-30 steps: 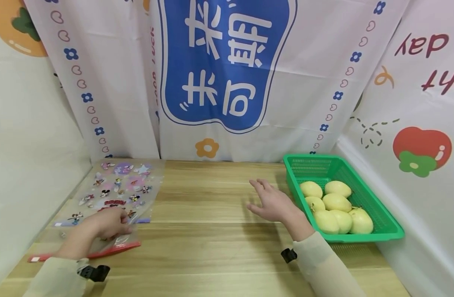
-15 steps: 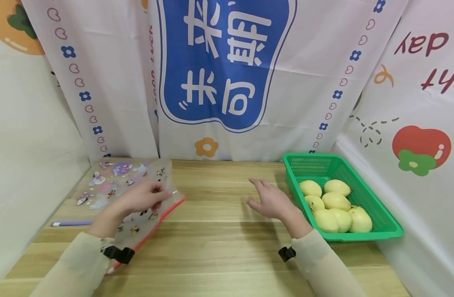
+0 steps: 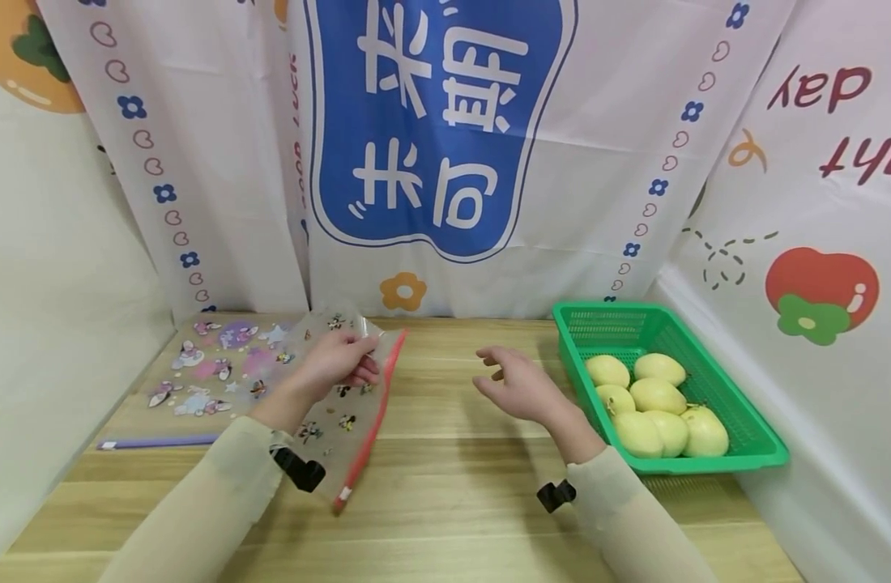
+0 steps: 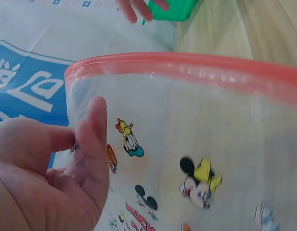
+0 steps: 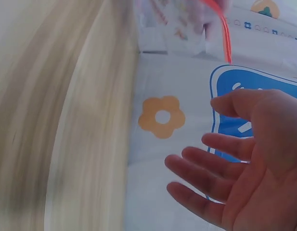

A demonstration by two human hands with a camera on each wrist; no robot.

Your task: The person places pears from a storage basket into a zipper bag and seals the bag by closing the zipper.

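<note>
A clear zip bag [image 3: 347, 421] printed with cartoon figures hangs from my left hand [image 3: 336, 360], its red slider strip running down the right side. In the left wrist view the thumb and fingers pinch the bag's edge [image 4: 73, 110], just below the red strip [image 4: 177, 65]. My right hand [image 3: 518, 385] hovers over the wooden table between the bag and the green basket, fingers spread and slightly bent, holding nothing. The right wrist view shows that hand's palm [image 5: 268, 178] with part of the red strip [image 5: 225, 36] beyond it.
Another clear printed zip bag [image 3: 212, 368] with a purple strip [image 3: 161, 442] lies flat at the left. A green basket [image 3: 752, 417] holding several pale yellow-green fruits [image 3: 658, 395] stands at the right. Printed cloth [image 3: 591, 194] rises behind the wooden table [image 3: 445, 502].
My left hand has lifted the red-strip bag off the purple-strip bag and carried it right, turning its strip upright. The right hand has barely moved; its fingers are slightly more bent.
</note>
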